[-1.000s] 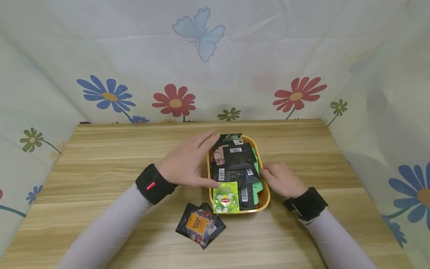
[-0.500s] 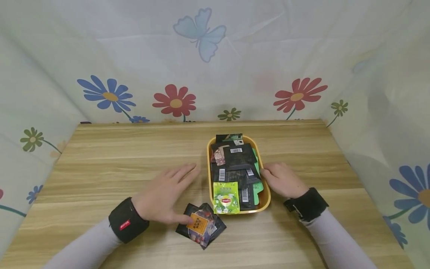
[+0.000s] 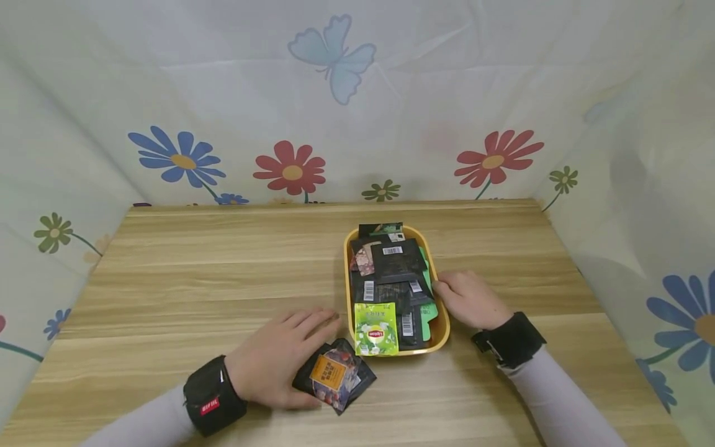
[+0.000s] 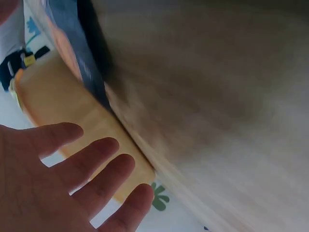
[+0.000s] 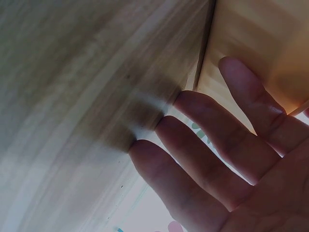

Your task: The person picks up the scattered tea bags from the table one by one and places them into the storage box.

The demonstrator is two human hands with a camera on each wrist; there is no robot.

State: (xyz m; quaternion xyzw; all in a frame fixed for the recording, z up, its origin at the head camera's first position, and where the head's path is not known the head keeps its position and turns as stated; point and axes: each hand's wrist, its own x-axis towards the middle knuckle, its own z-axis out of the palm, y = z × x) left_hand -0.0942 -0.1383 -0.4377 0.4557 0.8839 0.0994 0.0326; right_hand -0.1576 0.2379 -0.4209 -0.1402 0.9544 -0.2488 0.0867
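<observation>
My left hand (image 3: 279,360) lies low on the table with its fingers spread around the left side of two overlapping dark tea sachets (image 3: 335,375). The upper one has an orange label. In the left wrist view, its fingers (image 4: 104,181) are apart with nothing between them. A yellow basket (image 3: 445,335) full of tea sachets stands just to the right. My right hand (image 3: 475,298) holds the basket's right side, thumb at the rim. In the right wrist view, the index finger lies against the outer wall and the other fingertips (image 5: 145,147) reach the tabletop.
Several black sachets (image 3: 399,261) fill the basket, with green packets (image 3: 427,316) along its right side. A bright green Lipton sachet (image 3: 375,329) lies over the front left corner. The wooden table (image 3: 223,261) ends at a flowered curtain (image 3: 391,93) behind and at both sides.
My left hand has left the green sachet at the basket and come down and left to the two dark sachets. My right hand and the basket have stayed in place.
</observation>
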